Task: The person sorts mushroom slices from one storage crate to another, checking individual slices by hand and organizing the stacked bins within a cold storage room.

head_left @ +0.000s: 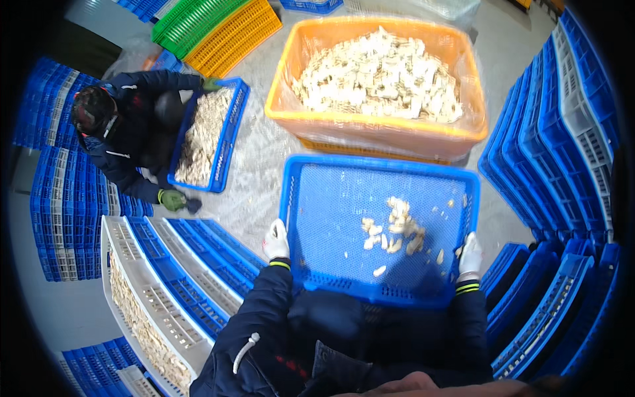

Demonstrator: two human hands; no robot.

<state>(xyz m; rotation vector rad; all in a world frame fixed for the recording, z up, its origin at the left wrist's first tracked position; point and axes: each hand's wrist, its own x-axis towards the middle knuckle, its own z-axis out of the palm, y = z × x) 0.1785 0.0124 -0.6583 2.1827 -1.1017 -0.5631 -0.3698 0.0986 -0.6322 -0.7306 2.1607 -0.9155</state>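
Observation:
A shallow blue plastic tray [324, 218] with a perforated bottom is in front of me, spanning my two hands. My left hand [275, 242], in a white glove, is closed on its left edge. On the opposite edge my right hand [471, 255], gloved the same way, grips the rim; some of its fingers are hidden. Small cream-coloured pieces [395, 228] lie scattered in the right half of the tray, too small to name for certain. Just beyond the tray stands an orange tub [377, 126], lined with clear film and heaped with similar pale pieces [380, 73].
At the left a person [132, 126] in dark clothes and green gloves handles a blue tray [228, 142] full of pale pieces. Stacked blue and white crates [172, 264] rise at my left, with more crates [549, 132] at my right. Green and yellow crates [231, 40] stand at the back.

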